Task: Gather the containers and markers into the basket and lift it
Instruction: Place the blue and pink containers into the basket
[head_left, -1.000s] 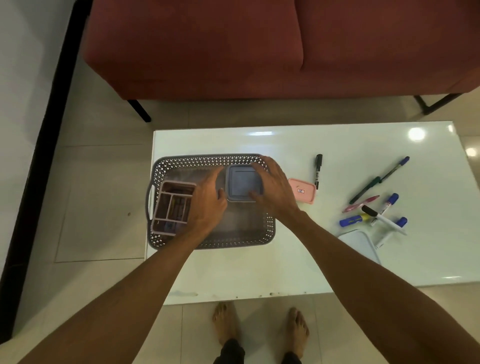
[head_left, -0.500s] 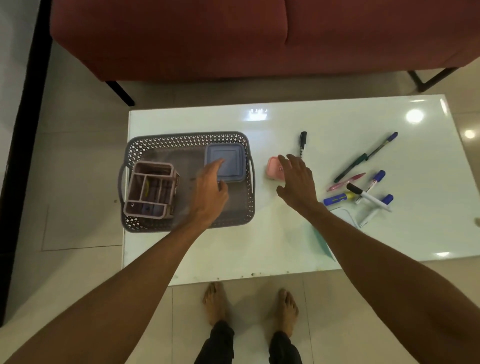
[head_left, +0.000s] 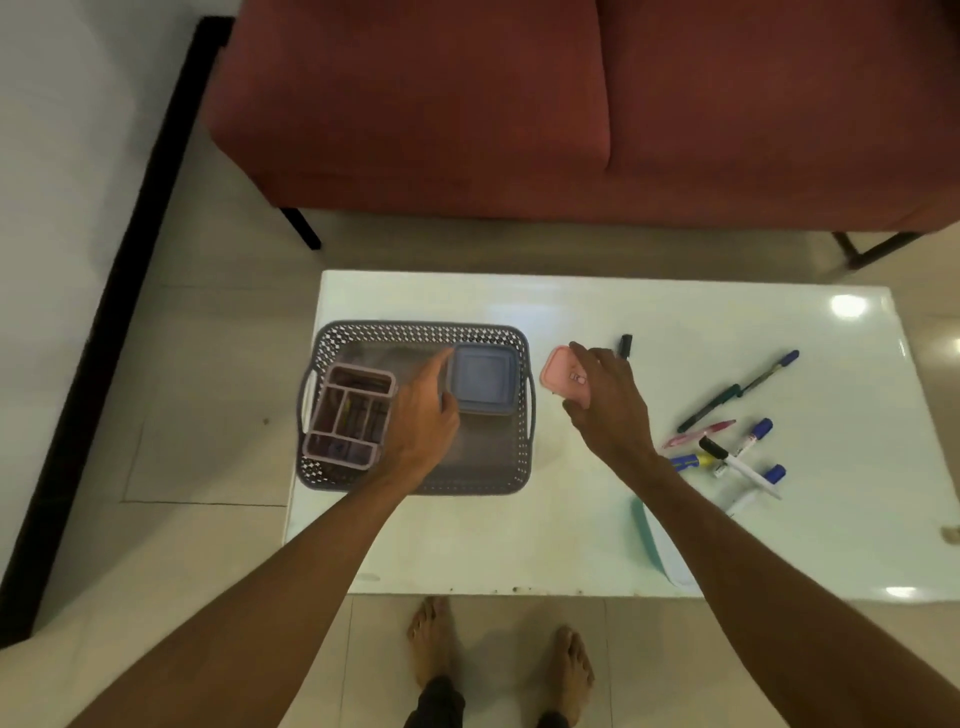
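A glossy white desk (head_left: 467, 540) fills mid-frame. The left hand (head_left: 423, 415), grip apart, rests in the basket (head_left: 522, 441) at left centre. The right hand (head_left: 608, 410), grip apart, closes over the pink container (head_left: 556, 371); markers (head_left: 737, 457) lie right. A hasty pinch may skid it on the slick top.

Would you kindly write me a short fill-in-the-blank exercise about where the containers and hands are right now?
1. The blue container lies inside the ____.
2. The right hand reaches onto the ____ container, which lies on the table.
3. The left hand is above the basket, between the blue container and the ____ organizer.
4. The loose markers lie to the ____ of the right hand.

Missing words: basket; pink; compartmented; right
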